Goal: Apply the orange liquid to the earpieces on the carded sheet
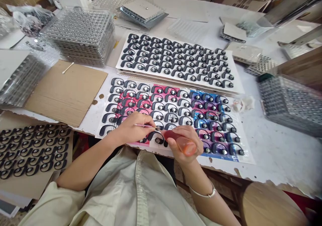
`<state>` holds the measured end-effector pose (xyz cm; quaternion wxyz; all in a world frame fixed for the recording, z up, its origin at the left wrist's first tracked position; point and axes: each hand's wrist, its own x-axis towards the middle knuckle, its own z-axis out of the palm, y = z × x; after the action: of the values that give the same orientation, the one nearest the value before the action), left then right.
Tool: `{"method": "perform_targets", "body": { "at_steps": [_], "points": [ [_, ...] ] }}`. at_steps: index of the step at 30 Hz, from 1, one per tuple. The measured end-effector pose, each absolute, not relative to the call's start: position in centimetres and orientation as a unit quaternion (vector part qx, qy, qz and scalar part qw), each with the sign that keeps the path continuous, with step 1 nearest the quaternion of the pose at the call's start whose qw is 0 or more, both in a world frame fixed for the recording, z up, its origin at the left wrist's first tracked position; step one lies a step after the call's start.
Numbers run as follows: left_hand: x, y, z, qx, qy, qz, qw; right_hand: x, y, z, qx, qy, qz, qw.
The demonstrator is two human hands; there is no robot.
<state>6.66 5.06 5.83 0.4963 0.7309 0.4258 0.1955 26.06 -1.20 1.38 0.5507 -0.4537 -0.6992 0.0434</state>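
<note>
My left hand point(137, 127) is closed in a pinch around a thin pinkish stick point(144, 125). In my right hand point(187, 140) is a red bottle-like tool with an orange rounded end point(188, 148), its other end directed at the left fingertips. Both hands' fingertips nearly meet over a sheet point(248, 152) of black hook-shaped pieces point(157, 138), each bearing a round shiny stud. Whatever small part lies between the fingertips is too small to make out. Coloured printed material shows through beneath the rows.
Behind lies a white board point(237, 85) with more black pieces. Cardboard point(67, 91) at left carries a cotton swab point(67, 68). Stacked clear trays point(80, 34) stand at back left, more trays point(291, 101) at right. Another board point(35, 148) of pieces sits lower left; a round stool point(269, 206) lower right.
</note>
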Motion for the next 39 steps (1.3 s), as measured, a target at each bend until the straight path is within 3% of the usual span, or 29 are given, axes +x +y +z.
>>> {"method": "perform_targets", "body": {
  "at_steps": [5, 12, 17, 21, 31, 39],
  "points": [
    [6.7, 4.9, 6.0, 0.734, 0.426, 0.194, 0.492, 26.3, -1.2, 2.1, -0.453, -0.687, 0.09, 0.561],
    [6.4, 3.4, 5.3, 0.809, 0.374, 0.242, 0.383, 29.0, 1.4, 7.0, -0.449, -0.46, 0.175, 0.745],
    [7.0, 2.9, 3.9, 0.839, 0.357, 0.343, 0.228, 29.2, 3.9, 8.4, -0.473, -0.41, 0.327, 0.708],
    [7.9, 2.8, 3.0, 0.859, 0.341, 0.359, 0.129, 28.3, 4.5, 6.9, -0.479, -0.408, 0.382, 0.676],
    [9.0, 2.4, 3.2, 0.885, 0.351, 0.307, 0.015, 27.9, 3.8, 4.7, -0.512, -0.596, 0.185, 0.59],
    [9.7, 1.4, 3.0, 0.894, 0.363, 0.259, -0.05, 27.1, 4.4, 4.2, -0.491, -0.642, 0.168, 0.565]
  ]
}}
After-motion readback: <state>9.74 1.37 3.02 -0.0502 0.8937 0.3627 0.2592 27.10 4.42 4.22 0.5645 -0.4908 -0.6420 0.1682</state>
